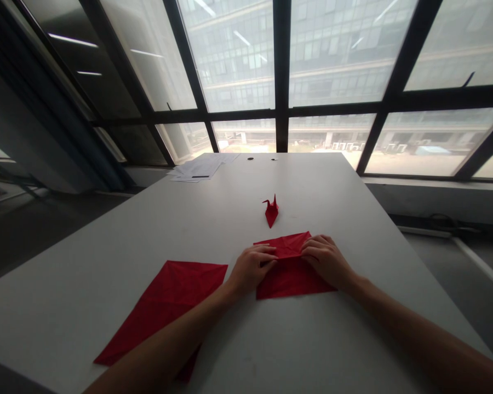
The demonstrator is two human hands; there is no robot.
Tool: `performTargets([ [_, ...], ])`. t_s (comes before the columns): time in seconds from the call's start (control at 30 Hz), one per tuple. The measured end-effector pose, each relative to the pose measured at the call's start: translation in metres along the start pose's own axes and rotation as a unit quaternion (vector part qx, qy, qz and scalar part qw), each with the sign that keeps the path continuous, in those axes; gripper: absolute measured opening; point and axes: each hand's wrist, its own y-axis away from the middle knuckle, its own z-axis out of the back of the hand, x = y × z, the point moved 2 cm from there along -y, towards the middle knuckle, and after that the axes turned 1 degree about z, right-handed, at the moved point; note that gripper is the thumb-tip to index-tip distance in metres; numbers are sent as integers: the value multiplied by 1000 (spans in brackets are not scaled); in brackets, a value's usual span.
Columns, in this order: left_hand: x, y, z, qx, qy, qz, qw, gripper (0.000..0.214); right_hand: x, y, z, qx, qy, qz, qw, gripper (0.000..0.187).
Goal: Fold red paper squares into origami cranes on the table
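A creased sheet of red paper [292,280] lies on the table before me, with a raised fold running across its middle. My left hand [252,267] pinches that fold near its left end, thumb below and fingers above. Closed on the right end of the same fold is my right hand [326,258], its fingers bent over the paper. Just beyond the sheet stands a small red origami crane [271,212]. Another red paper sheet [176,290], marked with crease lines, rests to the left, partly hidden under my left forearm.
The white table [197,219] stretches away toward large dark-framed windows. White printed papers [201,167] are piled at its far left, with a dark pen-like item [200,177] on them. A dark round disc [250,158] shows near the far edge. A dark blue curtain [66,104] hangs at left.
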Motion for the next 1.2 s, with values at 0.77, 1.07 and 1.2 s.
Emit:
performTargets([
  [0.77, 0, 3, 11, -68, -71, 87, 991, 24, -27, 7, 14, -192, 106, -179, 959, 21],
  [1.07, -14, 4, 6, -7, -116, 48, 992, 37, 23, 2, -9, 28, 43, -66, 997, 26],
  [1.2, -13, 2, 8, -11, -92, 50, 994, 52, 11, 2, -4, 52, 57, -63, 995, 29],
])
